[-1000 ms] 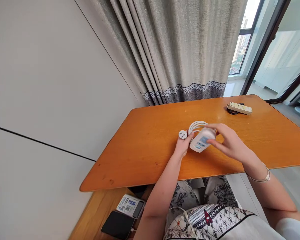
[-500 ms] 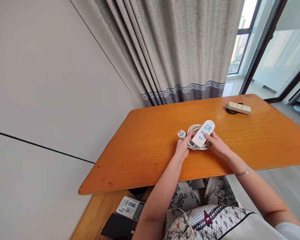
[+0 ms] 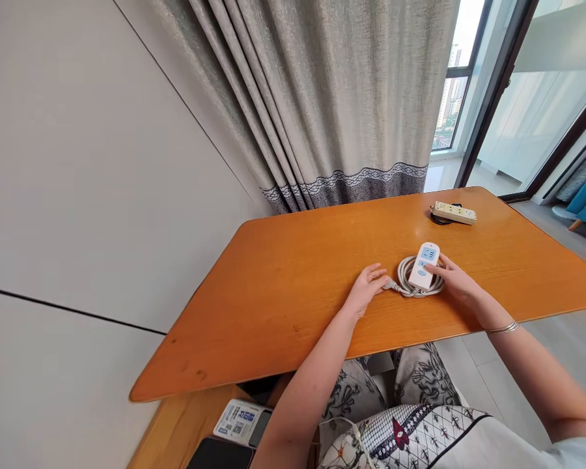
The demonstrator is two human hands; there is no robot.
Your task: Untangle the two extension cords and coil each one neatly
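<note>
A white power strip (image 3: 423, 266) with blue markings lies on top of its coiled white cable (image 3: 406, 286) on the orange wooden table (image 3: 293, 286). My right hand (image 3: 455, 280) rests against the strip's right side, thumb and fingertips closed on its edge and the coil. My left hand (image 3: 368, 286) lies just left of the coil, its fingers curled over the cable's plug. The plug is mostly hidden under them, and only the cable's neck shows at the fingertips.
A second, cream power strip (image 3: 455, 212) with a black cable lies at the table's far right. A grey curtain (image 3: 332, 98) hangs behind the table, with a wall to the left. Below the near edge, a phone (image 3: 219, 454) and a small box (image 3: 239, 420) lie on a wooden bench.
The power strip went from raised in my right hand to lying on its coil, further right on the table. My left hand now covers the plug that lay bare beside it.
</note>
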